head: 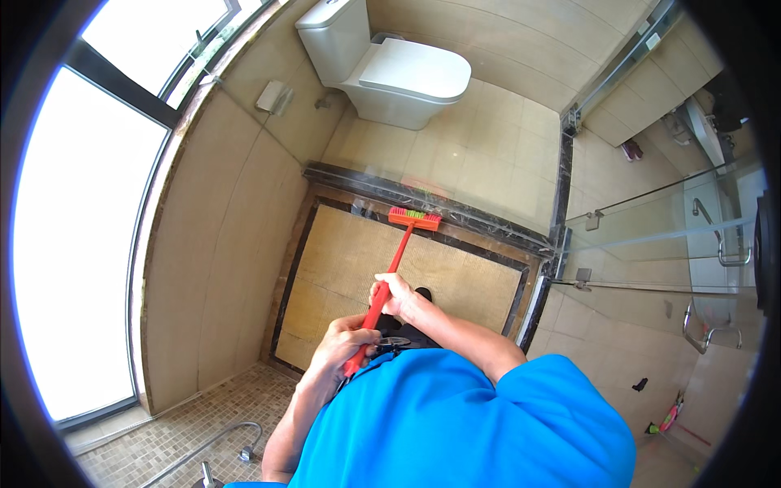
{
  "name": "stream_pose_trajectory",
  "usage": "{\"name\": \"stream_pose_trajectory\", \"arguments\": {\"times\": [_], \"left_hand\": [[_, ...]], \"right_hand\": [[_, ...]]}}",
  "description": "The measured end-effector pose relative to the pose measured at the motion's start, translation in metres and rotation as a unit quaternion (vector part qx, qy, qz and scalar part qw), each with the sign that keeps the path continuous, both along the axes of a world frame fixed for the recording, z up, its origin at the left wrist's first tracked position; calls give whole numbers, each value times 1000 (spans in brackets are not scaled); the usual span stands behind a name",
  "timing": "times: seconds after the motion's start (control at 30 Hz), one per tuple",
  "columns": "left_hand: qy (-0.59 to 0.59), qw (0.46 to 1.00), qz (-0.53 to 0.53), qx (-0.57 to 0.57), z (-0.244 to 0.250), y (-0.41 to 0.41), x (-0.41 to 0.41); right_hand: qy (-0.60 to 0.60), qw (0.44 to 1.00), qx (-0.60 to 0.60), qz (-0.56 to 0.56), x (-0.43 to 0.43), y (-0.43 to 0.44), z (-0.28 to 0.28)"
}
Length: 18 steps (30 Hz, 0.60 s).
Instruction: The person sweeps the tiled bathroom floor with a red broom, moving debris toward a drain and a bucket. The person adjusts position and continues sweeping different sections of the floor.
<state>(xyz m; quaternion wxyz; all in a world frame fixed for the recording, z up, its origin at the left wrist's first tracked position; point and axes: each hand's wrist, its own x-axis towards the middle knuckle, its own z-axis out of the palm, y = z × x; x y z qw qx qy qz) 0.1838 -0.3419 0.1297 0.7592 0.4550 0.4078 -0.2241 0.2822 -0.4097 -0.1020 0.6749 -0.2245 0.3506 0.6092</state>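
Note:
Both my hands hold the red handle of a floor scrub brush (415, 218). My left hand (346, 346) is closed round the handle's near end, close to my blue shirt. Farther up the handle, my right hand (393, 294) grips it with the thumb laid along it. The orange brush head, with pink and green bristles, lies at the far edge of the tiled shower floor (341, 268), beside the dark marble threshold (488, 224). Its bristles face the threshold and the glass panel over it.
Behind the glass stands a white toilet (415, 73). Glass doors with metal handles (695, 329) are at the right. A tiled wall (213, 244) and a bright window (79, 244) are at the left. A shower hose (201, 448) is at the lower left.

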Motion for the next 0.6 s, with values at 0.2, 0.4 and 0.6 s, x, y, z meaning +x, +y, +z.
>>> {"name": "stream_pose_trajectory", "arguments": {"times": [0.2, 0.4, 0.6], "left_hand": [[-3, 997, -82, 10, -10, -5, 32], [-8, 994, -95, -47, -21, 15, 49], [-14, 996, -74, -54, -22, 85, 31]], "right_hand": [[9, 998, -10, -67, 24, -29, 3], [-15, 991, -50, -120, 32, -37, -10], [-22, 994, -63, -90, 23, 28, -6]]}}
